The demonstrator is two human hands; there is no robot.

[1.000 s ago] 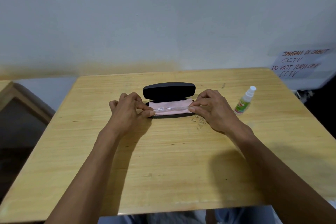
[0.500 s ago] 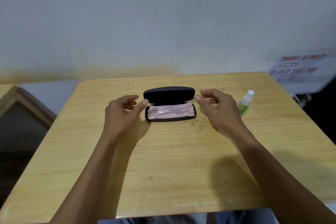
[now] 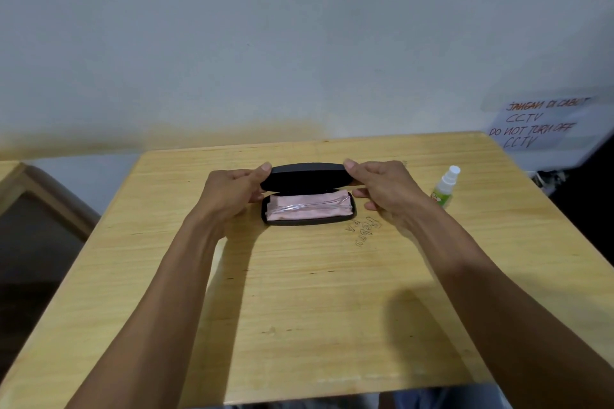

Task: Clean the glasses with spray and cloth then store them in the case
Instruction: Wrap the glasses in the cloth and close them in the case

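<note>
Head view shows the black oval hard-shell case (image 3: 307, 209) on the light wooden table (image 3: 299, 292), its lid (image 3: 305, 176) half raised, the clear-framed glasses (image 3: 309, 206) lying inside on the folded pink cloth (image 3: 309, 212); the left hand (image 3: 229, 192) and right hand (image 3: 388, 189) each pinch one end of the lid, with the small white-capped green spray bottle (image 3: 446, 186) standing just right of the right hand. Closing well likely means lowering both ends evenly, fingertips clear of the rim, cloth edges tucked in; half a second ago both hands hovered open beside the case, touching nothing.
</note>
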